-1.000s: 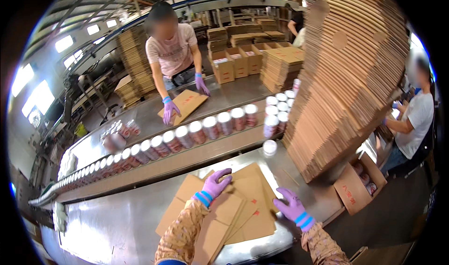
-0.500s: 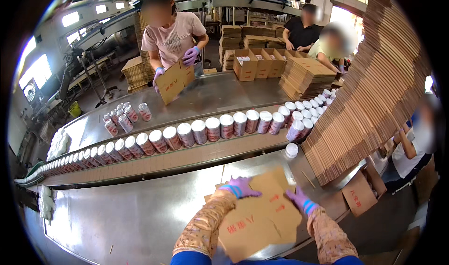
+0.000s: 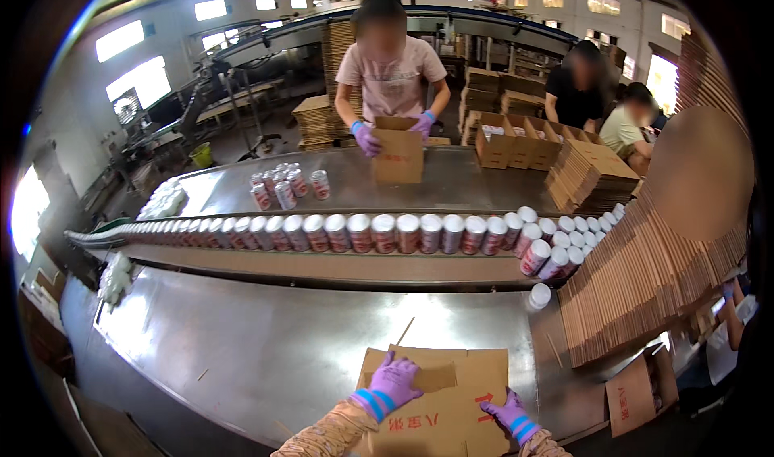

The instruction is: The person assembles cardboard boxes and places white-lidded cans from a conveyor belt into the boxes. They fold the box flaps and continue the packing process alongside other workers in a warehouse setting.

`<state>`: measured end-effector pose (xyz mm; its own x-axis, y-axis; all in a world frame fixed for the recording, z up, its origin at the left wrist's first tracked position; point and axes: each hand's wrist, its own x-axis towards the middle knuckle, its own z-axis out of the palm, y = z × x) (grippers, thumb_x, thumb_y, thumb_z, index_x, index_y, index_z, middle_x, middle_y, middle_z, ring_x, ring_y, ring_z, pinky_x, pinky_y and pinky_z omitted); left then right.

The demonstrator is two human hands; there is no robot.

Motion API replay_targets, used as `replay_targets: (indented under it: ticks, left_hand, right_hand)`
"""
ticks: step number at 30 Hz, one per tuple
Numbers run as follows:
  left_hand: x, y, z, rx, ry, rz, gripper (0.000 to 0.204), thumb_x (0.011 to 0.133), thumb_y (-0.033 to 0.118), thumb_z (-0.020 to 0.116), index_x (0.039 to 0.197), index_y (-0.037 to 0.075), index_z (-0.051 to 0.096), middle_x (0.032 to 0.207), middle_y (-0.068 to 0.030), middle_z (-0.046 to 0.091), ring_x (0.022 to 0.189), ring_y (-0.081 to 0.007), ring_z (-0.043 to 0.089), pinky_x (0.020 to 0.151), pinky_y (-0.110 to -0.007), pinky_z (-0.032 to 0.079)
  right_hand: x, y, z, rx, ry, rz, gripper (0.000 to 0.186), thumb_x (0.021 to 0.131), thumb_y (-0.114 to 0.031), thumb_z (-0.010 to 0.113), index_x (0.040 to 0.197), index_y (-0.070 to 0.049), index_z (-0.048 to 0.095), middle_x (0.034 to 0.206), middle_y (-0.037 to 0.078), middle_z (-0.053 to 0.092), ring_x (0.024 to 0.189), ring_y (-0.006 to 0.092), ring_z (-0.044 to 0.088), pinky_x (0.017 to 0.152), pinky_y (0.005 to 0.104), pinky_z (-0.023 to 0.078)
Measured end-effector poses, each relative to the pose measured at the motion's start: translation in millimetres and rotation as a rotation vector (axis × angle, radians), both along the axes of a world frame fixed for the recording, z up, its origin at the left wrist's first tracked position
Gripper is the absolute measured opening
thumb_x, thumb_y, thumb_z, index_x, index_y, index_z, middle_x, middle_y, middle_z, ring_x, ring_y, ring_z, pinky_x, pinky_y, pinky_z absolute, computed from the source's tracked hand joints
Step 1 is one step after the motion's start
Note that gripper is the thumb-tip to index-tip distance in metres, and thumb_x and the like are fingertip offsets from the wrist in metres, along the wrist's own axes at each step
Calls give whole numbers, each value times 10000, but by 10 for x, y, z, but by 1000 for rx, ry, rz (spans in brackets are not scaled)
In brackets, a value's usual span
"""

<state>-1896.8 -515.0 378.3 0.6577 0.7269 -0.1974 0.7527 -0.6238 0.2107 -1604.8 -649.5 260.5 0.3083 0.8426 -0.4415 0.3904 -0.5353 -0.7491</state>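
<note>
A flattened brown cardboard carton (image 3: 435,441) with red printing and an arrow lies before me at the lower middle of the head view, on the steel table (image 3: 242,336). My left hand (image 3: 391,388), in a purple glove, rests on its upper left part with the fingers apart. My right hand (image 3: 508,417), gloved alike, grips the carton's right edge, some fingers partly hidden. Thin loose strips (image 3: 407,328) lie on the table nearby. A single white-lidded can (image 3: 539,296) stands apart at the back right of my table.
A row of cans (image 3: 314,233) crosses on a conveyor, bunching at right. A tall cardboard stack (image 3: 613,288) and an open carton (image 3: 637,396) flank me at right. Opposite, a co-worker (image 3: 391,78) holds a carton (image 3: 398,155) beside loose cans (image 3: 286,191); other co-workers (image 3: 572,94) stand behind open boxes (image 3: 516,139).
My view has swung leftward and up. My right hand has moved from apart onto the carton's edge. The carton under my hands has shifted. The co-worker opposite has lifted their carton upright.
</note>
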Motion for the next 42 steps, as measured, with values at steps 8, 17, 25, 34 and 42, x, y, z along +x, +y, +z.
replay_targets:
  ticks: [8, 17, 25, 34, 42]
  left_hand:
    - [-33, -447, 1710, 122, -165, -215, 160, 840, 248, 487, 945, 130, 510, 886, -45, 566, 834, -223, 599, 679, -352, 485]
    - [-525, -595, 1707, 554, -344, -74, 476, 687, 427, 685, 998, 85, 570, 1138, -75, 527, 1159, -400, 391, 1001, -466, 305]
    - [-166, -189, 1095, 208, -731, 30, 842, 703, 411, 671, 1361, 62, 280, 1277, -146, 404, 1138, -311, 417, 973, -422, 346]
    - [-254, -416, 975, 546, -796, -25, 392, 684, 367, 687, 990, 133, 612, 1006, -75, 491, 1035, -275, 446, 941, -501, 323]
    - [-96, 309, 1530, 435, -859, -204, 415, 707, 340, 695, 998, 61, 598, 785, -81, 579, 755, -270, 547, 758, -370, 447]
  right_hand:
    - [72, 856, 2073, 611, 416, 94, 417, 825, -426, 597, 919, -25, 531, 818, 37, 550, 782, 151, 533, 726, 236, 429]
    - [-656, 619, 2109, 746, 201, 75, 887, 627, -199, 780, 1287, -75, 201, 987, 109, 457, 923, 171, 480, 767, 312, 453]
    - [-549, 935, 2301, 690, 365, 410, 834, 698, -27, 677, 1375, -49, 191, 1119, 111, 483, 973, 200, 523, 874, 322, 441]
    - [-553, 382, 2356, 861, -278, 569, 622, 649, -268, 767, 1139, -6, 489, 1110, 124, 543, 1107, 232, 482, 982, 398, 342]
    - [-682, -361, 2298, 805, -365, 750, 598, 830, -410, 557, 1286, -47, 425, 1249, 239, 461, 1200, 346, 405, 999, 439, 320]
